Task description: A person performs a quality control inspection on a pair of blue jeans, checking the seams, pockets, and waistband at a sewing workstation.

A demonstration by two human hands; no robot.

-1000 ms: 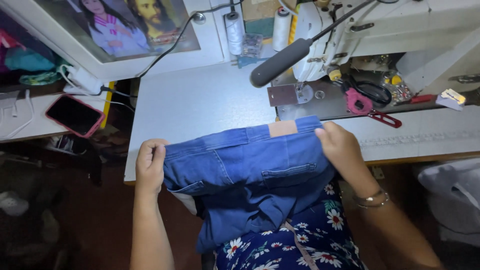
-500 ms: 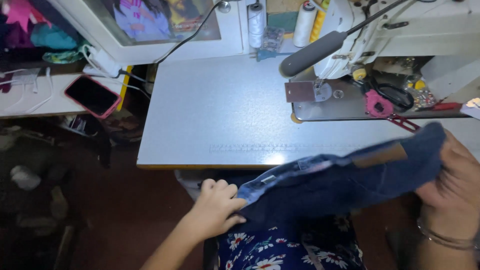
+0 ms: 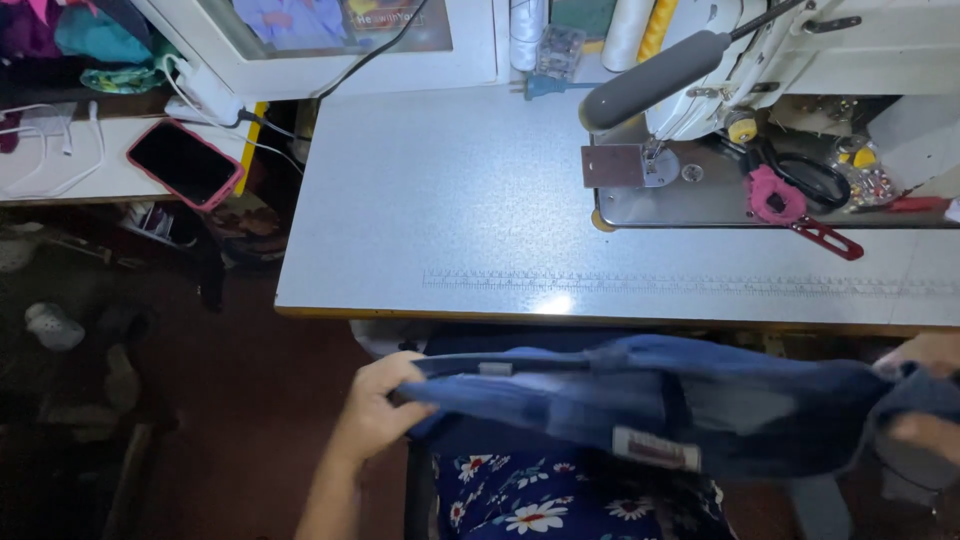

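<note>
Below the near edge of the sewing table (image 3: 420, 210), over the person's lap, a pair of blue denim jeans (image 3: 650, 405) is stretched sideways between both hands. The left hand (image 3: 375, 415) grips one end, fingers curled over the top fold and thumb beneath, so it is pinched shut on the cloth. The right hand (image 3: 925, 395), at the frame's right margin, is bunched into the other end; only part of it shows, yet its fingers are wrapped in the denim, closed on it. The garment's long axis runs left to right, roughly parallel to the table's front edge and just short of it, with neither hand clearly nearer the table. A small pale label (image 3: 655, 448) lies on the underside facing the camera. A floral-print garment (image 3: 560, 495) covers the lap beneath.

On the table, well apart from the jeans, stands the white sewing machine (image 3: 800, 60), its needle plate (image 3: 640, 165) toward the far right. Beside the plate lie black-handled scissors (image 3: 805, 180), a pink pincushion-like item (image 3: 775, 198) and red thread snips (image 3: 825, 238). A printed ruler strip (image 3: 600, 282) runs along the table surface. On a side shelf to the left rests a phone in a pink case (image 3: 185, 163), near white cables (image 3: 50, 150).
</note>
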